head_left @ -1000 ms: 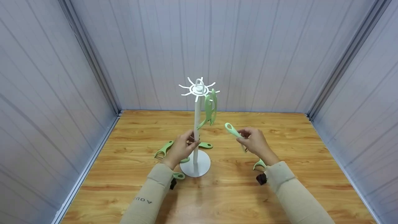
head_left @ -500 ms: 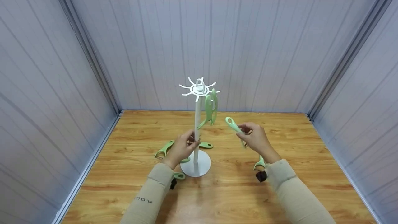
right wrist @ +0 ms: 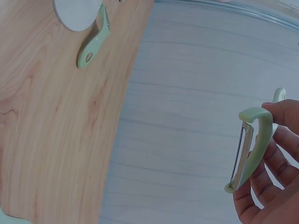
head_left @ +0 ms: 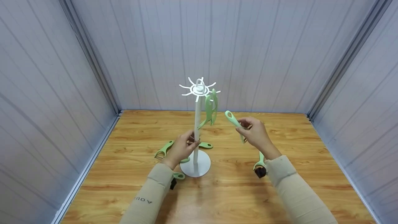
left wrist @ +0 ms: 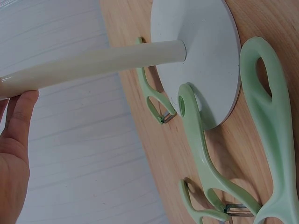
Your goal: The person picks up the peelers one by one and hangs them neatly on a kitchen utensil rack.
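My left hand (head_left: 182, 148) grips the white post (left wrist: 107, 60) of an upright rack, partway up above its round base (head_left: 202, 165). In my right hand (head_left: 255, 133) is a light green peeler (right wrist: 261, 135), pinched near its blade end; its holed handle end points up and left toward the rack. The rack's top (head_left: 199, 89) is a ring of white hooks. Two green peelers (head_left: 209, 109) hang from hooks on its right side. Between them and the held peeler there is a gap.
Several green peelers lie on the wooden table: one on the left (head_left: 164, 150), one behind the post (head_left: 205, 145), one partly resting on the base (left wrist: 196, 130), one nearer me (head_left: 179, 175), and one by the right sleeve (head_left: 260, 160). Pale panel walls (head_left: 248, 56) enclose the table.
My right hand has risen with the peeler, lifting its handle end higher beside the rack. The left hand keeps its grip on the post, and the hanging peelers stay where they were.
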A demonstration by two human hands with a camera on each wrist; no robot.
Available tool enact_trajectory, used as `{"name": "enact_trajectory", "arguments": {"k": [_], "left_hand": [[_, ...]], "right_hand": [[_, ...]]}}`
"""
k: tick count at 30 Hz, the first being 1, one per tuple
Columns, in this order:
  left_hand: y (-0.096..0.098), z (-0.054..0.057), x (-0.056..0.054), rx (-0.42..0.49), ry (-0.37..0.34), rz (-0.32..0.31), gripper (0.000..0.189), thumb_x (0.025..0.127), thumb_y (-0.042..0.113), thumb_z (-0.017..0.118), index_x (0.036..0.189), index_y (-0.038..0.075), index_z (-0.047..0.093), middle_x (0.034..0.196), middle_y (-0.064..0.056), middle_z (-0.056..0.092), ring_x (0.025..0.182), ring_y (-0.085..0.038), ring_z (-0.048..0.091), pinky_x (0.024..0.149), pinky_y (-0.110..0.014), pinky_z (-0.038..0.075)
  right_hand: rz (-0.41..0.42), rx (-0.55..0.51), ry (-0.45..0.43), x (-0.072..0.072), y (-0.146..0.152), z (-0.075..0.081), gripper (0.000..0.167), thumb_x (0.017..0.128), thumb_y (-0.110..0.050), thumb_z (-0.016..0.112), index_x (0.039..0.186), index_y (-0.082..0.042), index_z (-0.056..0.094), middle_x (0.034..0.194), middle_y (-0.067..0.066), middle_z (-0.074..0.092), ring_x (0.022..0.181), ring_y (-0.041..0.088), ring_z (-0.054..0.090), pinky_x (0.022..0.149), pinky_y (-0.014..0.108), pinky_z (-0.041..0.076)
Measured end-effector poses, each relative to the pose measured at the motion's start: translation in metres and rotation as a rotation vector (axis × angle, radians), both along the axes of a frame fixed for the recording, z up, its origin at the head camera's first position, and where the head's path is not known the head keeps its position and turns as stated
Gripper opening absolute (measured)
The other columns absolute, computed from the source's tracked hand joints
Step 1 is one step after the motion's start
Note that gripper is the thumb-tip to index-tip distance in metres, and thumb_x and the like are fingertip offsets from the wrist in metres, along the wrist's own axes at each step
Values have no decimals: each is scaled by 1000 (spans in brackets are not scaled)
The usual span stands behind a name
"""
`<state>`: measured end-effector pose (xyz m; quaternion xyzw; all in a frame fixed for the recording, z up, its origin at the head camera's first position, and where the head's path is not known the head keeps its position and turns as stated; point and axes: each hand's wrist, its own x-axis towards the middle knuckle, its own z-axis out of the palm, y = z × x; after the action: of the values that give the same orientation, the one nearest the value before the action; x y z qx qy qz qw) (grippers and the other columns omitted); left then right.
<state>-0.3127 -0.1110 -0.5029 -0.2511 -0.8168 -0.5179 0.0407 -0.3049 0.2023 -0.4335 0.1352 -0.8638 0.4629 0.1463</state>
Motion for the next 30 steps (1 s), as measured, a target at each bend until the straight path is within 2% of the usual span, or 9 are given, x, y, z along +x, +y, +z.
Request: {"name": "enact_trajectory", "arguments": {"k": [12,21,30], "left_hand": [[0,-2,-1,-2,17,2,12,106,13,72,117,8,70,106,-10,75,100,-23,73,88,-38,66],[-1,-1,0,1,21,0,12,106,11,72,117,8,70,107,-10,76,100,-23,74,88,-37,66],[0,1,1,-10,14,0,12,106,7,71,117,6,69,105,-11,76,99,-23,75,87,-38,66]], "right_hand": [[-12,-26,40,1,-6,17,23,97,-2,80,120,0,80,98,15,72,89,15,62,75,21,50],[1,-58,119,2,-12,30,22,96,0,80,118,1,81,96,15,72,84,12,61,71,17,50],[1,-72,178,3,-19,44,22,97,-2,80,119,0,81,99,16,74,85,15,63,71,14,52]]}}
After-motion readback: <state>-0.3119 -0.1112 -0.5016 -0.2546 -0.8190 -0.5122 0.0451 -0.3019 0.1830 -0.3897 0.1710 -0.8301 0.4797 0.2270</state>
